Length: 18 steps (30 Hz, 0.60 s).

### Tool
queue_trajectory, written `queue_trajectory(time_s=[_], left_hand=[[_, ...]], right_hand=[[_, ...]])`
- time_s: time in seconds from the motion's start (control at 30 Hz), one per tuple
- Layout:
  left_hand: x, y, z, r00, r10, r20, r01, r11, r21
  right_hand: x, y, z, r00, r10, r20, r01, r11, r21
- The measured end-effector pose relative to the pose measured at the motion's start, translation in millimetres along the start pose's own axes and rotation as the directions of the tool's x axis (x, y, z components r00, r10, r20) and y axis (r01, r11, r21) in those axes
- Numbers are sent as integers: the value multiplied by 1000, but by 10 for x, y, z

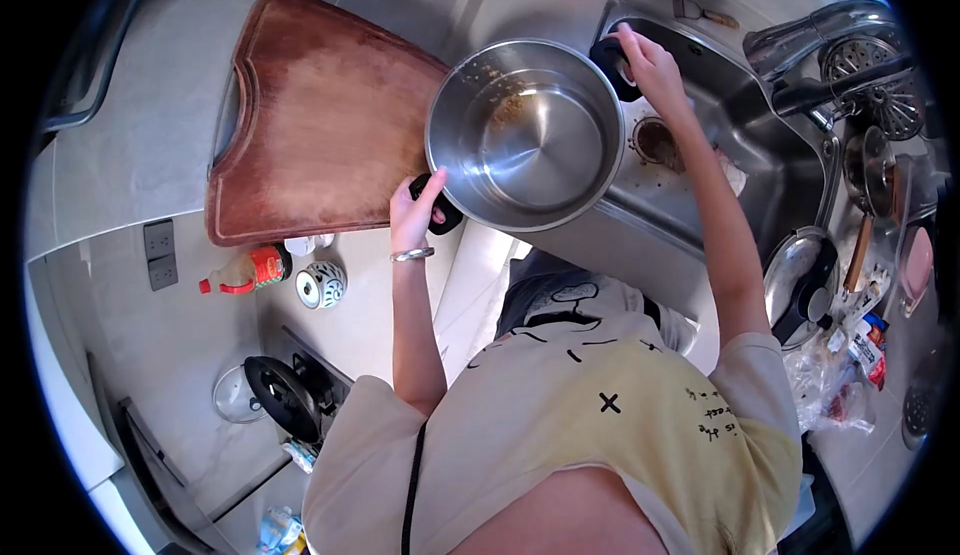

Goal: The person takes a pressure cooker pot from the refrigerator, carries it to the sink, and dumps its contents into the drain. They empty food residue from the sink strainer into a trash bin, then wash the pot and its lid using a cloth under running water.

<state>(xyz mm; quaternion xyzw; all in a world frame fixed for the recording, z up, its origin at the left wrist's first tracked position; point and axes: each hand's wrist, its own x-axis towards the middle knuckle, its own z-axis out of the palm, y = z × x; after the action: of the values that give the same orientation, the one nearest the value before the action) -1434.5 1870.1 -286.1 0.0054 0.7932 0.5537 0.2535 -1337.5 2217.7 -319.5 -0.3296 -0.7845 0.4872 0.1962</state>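
Note:
A wide stainless steel pot is held between my two hands, over the edge of the sink and the right end of a wooden cutting board. Brownish food bits cling to its inner wall and bottom. My left hand, with a bracelet at the wrist, is closed round the black handle at the near left. The opposite black handle is gripped by my right hand. Below my right forearm, the steel sink shows dark brown residue around its drain. Part of the sink lies hidden behind the pot and my arm.
The cutting board covers the counter at left. A faucet reaches over the sink's far right. A brush lies behind the sink. Pans, a lid and plastic bags crowd the right. A bottle and jar stand at lower left.

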Motion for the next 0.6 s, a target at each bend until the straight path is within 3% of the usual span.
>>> queue_trajectory(time_s=[0.03, 0.13, 0.27, 0.4, 0.5, 0.6], left_hand=[[2, 1, 7, 1000, 3, -4, -3, 1000, 8], [6, -11, -4, 1000, 5, -22, -4, 999, 32], [30, -61, -20, 999, 23, -35, -20, 997, 68], [12, -82, -28, 997, 32, -72, -25, 995, 101], [-21, -100, -5, 990, 42, -135, -27, 993, 116], [-13, -127, -17, 988, 63, -138, -39, 984, 172]], right_hand=[[-43, 15, -24, 999, -35, -16, 37, 989, 142], [-167, 283, -171, 992, 126, 17, -125, 940, 318], [-444, 1214, -293, 949, 291, 122, -301, 950, 81], [-798, 3034, -216, 982, 191, 4, -187, 966, -181], [-1121, 3176, -428, 833, 531, 153, -492, 839, -234], [-1353, 3397, -491, 823, 554, 125, -460, 780, -424]])
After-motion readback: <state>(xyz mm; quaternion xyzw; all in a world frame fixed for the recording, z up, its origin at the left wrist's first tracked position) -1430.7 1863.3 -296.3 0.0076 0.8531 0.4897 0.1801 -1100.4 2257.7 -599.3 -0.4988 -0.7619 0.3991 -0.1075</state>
